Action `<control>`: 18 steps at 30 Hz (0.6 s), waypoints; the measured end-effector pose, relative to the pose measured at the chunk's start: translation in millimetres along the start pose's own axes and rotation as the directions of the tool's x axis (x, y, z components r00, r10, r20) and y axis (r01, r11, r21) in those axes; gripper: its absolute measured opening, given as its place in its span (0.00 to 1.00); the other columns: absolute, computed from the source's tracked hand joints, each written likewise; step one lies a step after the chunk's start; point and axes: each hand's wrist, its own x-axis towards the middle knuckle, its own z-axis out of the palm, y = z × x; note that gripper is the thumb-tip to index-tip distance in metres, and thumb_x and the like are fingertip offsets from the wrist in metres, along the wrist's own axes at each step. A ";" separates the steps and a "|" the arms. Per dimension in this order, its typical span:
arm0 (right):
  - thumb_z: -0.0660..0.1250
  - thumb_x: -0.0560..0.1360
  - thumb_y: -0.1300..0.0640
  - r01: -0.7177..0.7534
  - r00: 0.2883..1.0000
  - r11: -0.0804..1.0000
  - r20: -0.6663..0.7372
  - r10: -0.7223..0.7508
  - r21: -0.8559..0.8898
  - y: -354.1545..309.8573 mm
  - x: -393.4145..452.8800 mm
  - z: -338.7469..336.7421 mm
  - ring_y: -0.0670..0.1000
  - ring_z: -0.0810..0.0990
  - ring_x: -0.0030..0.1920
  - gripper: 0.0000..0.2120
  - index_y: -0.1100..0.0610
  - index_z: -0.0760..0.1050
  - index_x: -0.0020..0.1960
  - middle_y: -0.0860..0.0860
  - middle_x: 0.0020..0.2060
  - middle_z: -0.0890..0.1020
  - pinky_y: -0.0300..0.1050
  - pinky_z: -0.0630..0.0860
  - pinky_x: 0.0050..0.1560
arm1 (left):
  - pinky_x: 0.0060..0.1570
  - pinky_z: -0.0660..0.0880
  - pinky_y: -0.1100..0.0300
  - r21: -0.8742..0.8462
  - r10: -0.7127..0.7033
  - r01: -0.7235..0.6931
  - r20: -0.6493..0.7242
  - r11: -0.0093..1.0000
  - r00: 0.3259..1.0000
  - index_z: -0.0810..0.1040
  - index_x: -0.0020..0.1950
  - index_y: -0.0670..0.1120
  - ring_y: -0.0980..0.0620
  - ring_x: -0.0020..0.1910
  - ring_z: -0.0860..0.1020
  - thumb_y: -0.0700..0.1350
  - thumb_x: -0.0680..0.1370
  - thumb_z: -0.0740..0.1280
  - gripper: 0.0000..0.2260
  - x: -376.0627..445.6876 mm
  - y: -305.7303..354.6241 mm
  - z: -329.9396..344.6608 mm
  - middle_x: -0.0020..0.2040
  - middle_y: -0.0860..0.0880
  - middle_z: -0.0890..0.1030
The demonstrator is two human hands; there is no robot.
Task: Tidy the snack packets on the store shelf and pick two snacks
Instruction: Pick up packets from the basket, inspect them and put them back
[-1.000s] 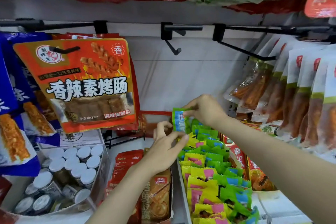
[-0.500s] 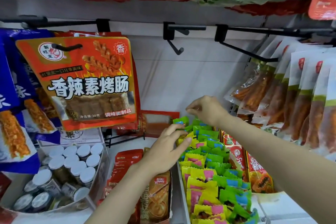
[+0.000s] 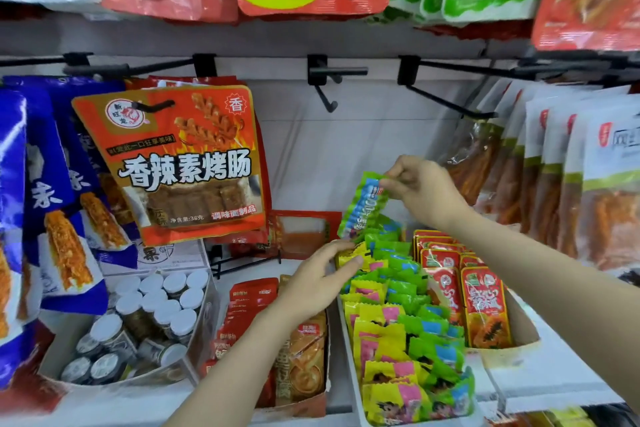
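Observation:
A white tray (image 3: 347,354) on the shelf holds rows of small yellow-pink and green-blue snack packets (image 3: 405,329). My right hand (image 3: 420,192) pinches the top corner of one green-blue packet (image 3: 363,206) and holds it up above the tray's far end. My left hand (image 3: 317,279) lies with straight fingers on the yellow packets at the tray's far left, fingertips touching them.
Red snack packets (image 3: 485,308) stand in a box right of the tray. Left of it are red and brown packets (image 3: 304,367) and a box of white-capped jars (image 3: 152,315). Large bags hang from black hooks (image 3: 329,94) above, an orange one (image 3: 187,163) at the left.
My right hand has lifted a green-blue packet up out of the tray's far end. My left hand has stayed on the yellow packets, shifting slightly.

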 end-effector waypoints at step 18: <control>0.71 0.75 0.62 -0.212 0.965 0.849 -0.036 0.261 0.485 -78.2 -108.9 -96.3 0.52 0.83 0.37 0.04 0.59 0.78 0.42 0.55 0.37 0.84 0.42 0.83 0.38 | 0.46 0.80 0.60 -0.747 -0.072 -0.120 -0.219 0.654 0.973 0.75 0.58 0.39 0.46 0.48 0.85 0.34 0.74 0.71 0.13 -127.9 91.4 24.1 0.51 0.44 0.86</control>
